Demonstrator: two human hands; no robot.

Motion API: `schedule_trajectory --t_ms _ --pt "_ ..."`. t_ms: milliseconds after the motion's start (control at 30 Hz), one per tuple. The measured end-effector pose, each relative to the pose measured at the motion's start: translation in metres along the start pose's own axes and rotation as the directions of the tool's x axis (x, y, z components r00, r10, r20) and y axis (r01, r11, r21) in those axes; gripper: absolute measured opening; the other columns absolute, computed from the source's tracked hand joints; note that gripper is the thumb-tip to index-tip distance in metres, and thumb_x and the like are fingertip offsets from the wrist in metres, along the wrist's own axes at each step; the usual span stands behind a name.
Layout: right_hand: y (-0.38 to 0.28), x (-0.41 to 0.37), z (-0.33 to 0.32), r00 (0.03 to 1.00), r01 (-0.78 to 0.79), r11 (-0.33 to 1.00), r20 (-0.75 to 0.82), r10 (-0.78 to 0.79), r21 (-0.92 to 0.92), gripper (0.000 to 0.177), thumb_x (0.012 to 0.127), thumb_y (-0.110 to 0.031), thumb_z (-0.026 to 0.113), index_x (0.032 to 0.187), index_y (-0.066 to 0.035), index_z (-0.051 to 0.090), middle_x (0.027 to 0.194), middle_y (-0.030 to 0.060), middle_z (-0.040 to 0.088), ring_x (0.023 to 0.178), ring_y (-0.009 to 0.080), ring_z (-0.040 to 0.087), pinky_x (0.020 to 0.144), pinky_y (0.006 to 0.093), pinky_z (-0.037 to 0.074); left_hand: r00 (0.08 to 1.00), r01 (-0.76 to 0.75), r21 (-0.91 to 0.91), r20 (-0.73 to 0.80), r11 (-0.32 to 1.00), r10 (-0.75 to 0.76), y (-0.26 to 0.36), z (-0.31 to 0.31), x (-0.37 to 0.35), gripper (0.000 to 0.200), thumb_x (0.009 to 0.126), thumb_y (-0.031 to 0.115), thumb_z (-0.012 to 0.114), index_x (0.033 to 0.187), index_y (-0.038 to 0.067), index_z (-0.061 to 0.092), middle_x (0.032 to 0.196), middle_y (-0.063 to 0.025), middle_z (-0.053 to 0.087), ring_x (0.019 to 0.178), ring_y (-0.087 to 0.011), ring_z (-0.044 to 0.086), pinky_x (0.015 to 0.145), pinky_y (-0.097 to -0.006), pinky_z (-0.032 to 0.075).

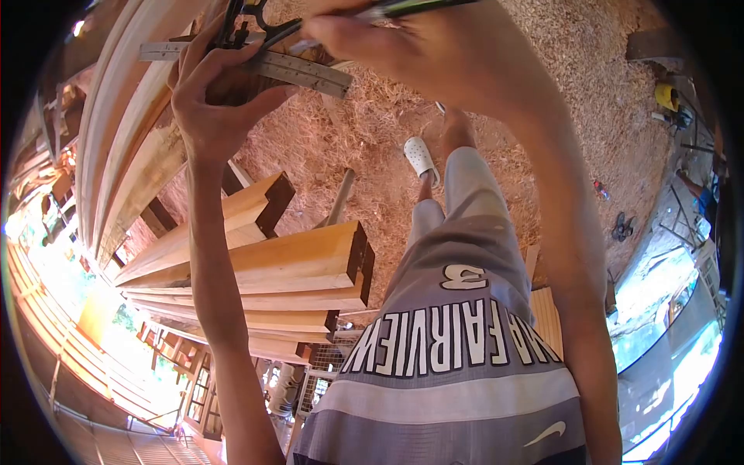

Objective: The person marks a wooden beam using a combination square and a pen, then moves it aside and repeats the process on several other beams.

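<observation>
At the top of the view, my left hand (213, 101) grips a combination square (306, 74), with its thumb and fingers spread around the metal rule and dark head. The steel rule lies slantwise across the hand. My right hand (395, 50) is closed on a slim dark pen (422, 7), its pale tip close to the rule. The fingers of this hand are partly cut off by the top edge. Long pale wooden beams (128, 101) stretch beside and under my left hand. The exact contact between pen and wood is hidden.
Stacked timber beams (294, 260) with dark ends jut out below my left forearm. Wood shavings cover the ground (387, 116), where my foot in a white clog (420, 159) stands. A yellow object (666, 97) and a dark item (622, 226) lie at right.
</observation>
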State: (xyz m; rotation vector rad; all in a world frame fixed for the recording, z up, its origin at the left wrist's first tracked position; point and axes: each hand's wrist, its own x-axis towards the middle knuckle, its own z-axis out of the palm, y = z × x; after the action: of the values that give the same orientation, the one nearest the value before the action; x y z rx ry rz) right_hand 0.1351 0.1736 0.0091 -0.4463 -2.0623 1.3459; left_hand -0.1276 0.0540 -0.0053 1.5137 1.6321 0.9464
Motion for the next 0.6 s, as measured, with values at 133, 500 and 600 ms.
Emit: schedule_trajectory --t_ms 133,500,600 --pt "-0.012 -0.031 -0.045 0.964 -0.028 0.978 0.255 0.082 -0.208 0.035 0.102 -0.024 0.061 0.073 -0.004 0.069 0.055 0.0011 0.055 0.047 0.013 0.047 0.05 0.0294 0.039 0.99 -0.134 0.22 -0.017 0.966 0.141 -0.006 -0.005 0.003 0.052 0.065 0.007 0.099 0.11 -0.003 0.076 0.148 -0.0146 0.054 0.116 -0.0183 0.067 0.094 -0.0296 0.061" --pt "-0.02 -0.075 0.046 0.742 -0.67 0.74 0.023 0.67 0.065 0.037 0.108 -0.035 0.056 0.105 -0.004 0.076 0.09 0.0049 0.076 0.065 0.011 0.062 0.062 0.029 0.05 0.983 -0.185 0.256 0.024 0.949 0.185 0.005 0.001 0.006 0.053 0.066 0.004 0.098 0.11 -0.006 0.07 0.152 -0.0148 0.047 0.119 -0.017 0.064 0.086 -0.0252 0.065" --pt "-0.022 -0.069 0.073 0.718 -0.688 0.699 0.044 0.694 0.196 0.038 0.107 -0.037 0.058 0.105 -0.004 0.076 0.084 0.003 0.074 0.061 0.0099 0.058 0.057 0.0294 0.045 0.974 -0.214 0.334 0.005 0.918 0.226 -0.001 -0.001 0.005 0.056 0.06 0.008 0.098 0.11 0.001 0.074 0.148 -0.0187 0.055 0.125 -0.0261 0.063 0.1 -0.036 0.059"
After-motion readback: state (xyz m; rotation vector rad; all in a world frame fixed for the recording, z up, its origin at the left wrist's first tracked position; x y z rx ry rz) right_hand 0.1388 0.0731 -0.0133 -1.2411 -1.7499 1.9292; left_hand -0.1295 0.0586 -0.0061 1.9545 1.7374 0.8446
